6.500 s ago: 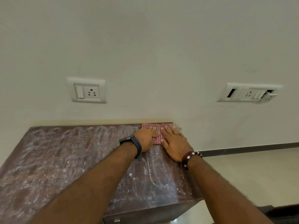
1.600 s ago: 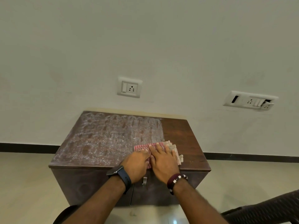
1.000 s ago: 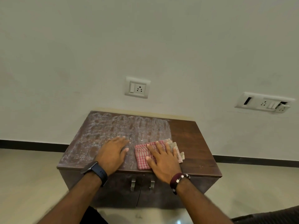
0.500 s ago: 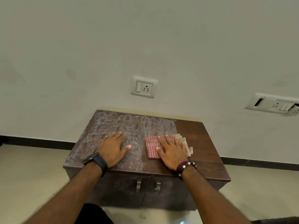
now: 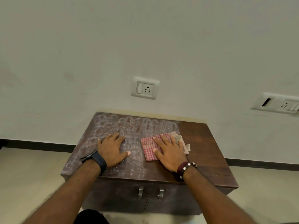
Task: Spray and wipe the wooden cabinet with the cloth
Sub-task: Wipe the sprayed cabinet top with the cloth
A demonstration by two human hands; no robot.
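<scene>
The right hand (image 5: 169,151) lies flat, fingers spread, pinning the cloth (image 5: 149,147) without gripping; soft and light, it likely bunches unless pressed mid-fold.

My right hand (image 5: 169,152) hides the middle of the cloth (image 5: 149,148); right of it, a wall socket plate (image 5: 278,104) is cut by the frame's edge, its far switches unreadable.

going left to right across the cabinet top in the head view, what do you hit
white foamy residue → left hand, flat on the top → checked cloth → right hand, pressing on the cloth → clean dark wood of the cabinet top
</scene>
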